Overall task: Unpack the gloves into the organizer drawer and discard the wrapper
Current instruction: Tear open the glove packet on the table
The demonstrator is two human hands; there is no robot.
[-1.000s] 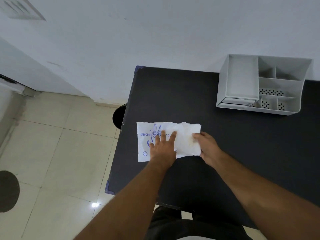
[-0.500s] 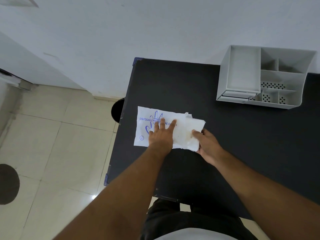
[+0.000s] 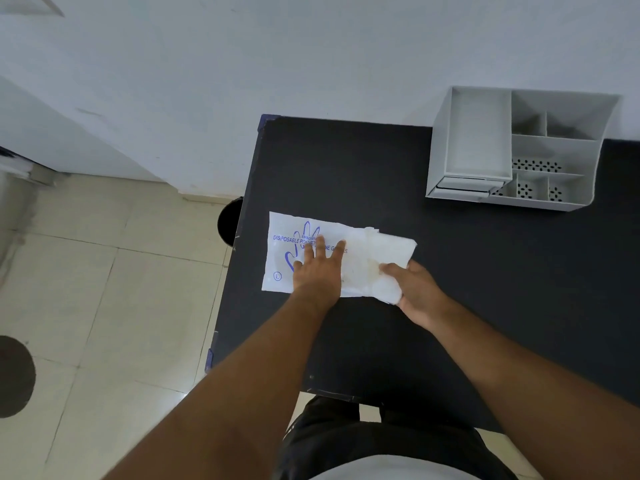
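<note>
My left hand (image 3: 317, 268) lies flat, fingers spread, on the white printed glove wrapper (image 3: 287, 251) near the black table's (image 3: 363, 168) left edge, covering part of its lettering. My right hand (image 3: 414, 289) pinches the protruding stack of translucent gloves (image 3: 391, 251); fingertips underneath are hidden. The grey plastic organizer (image 3: 478, 133) stands well apart.

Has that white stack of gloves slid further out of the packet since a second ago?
Yes. The gloves stick further out of the wrapper, toward the organizer side.

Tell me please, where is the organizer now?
In the head view the organizer stands at the far right of the black table, against the wall, well beyond the right hand and the glove pack.
</note>
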